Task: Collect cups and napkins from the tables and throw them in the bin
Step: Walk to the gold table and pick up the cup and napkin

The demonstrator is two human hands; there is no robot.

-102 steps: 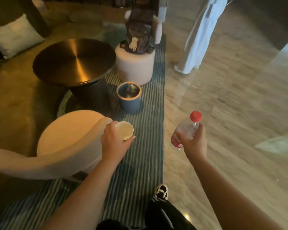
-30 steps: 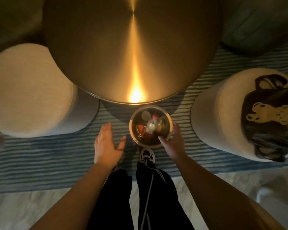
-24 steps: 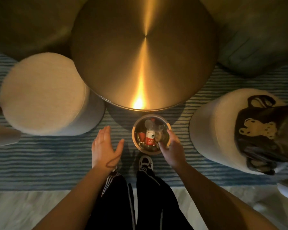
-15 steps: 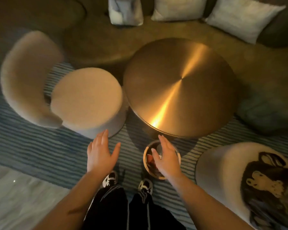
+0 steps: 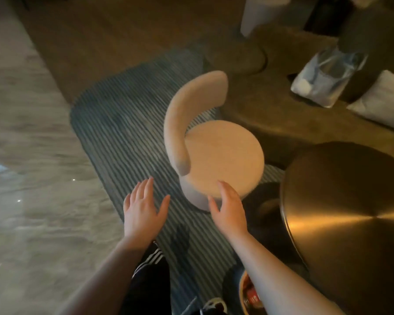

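My left hand (image 5: pixel 142 206) hangs over the striped rug with its fingers spread and nothing in it. My right hand (image 5: pixel 228 206) is also empty and spread, in front of the cream chair. The small bin (image 5: pixel 248 295) sits on the rug at the bottom edge, mostly hidden under my right forearm; red and dark rubbish shows inside it. No cup or napkin is in view outside the bin.
A cream round chair (image 5: pixel 223 162) with a curved back stands just beyond my hands. A round brass table (image 5: pixel 350 212) fills the right. A plastic bag (image 5: pixel 325 80) and a white cushion (image 5: pixel 382 103) lie on the sofa behind. Marble floor (image 5: pixel 32 178) lies left of the striped rug (image 5: pixel 125 133).
The bottle and cup have gone into the bin and both hands are empty. My right hand has come off the bin, and my view has swung left toward the cream chair.
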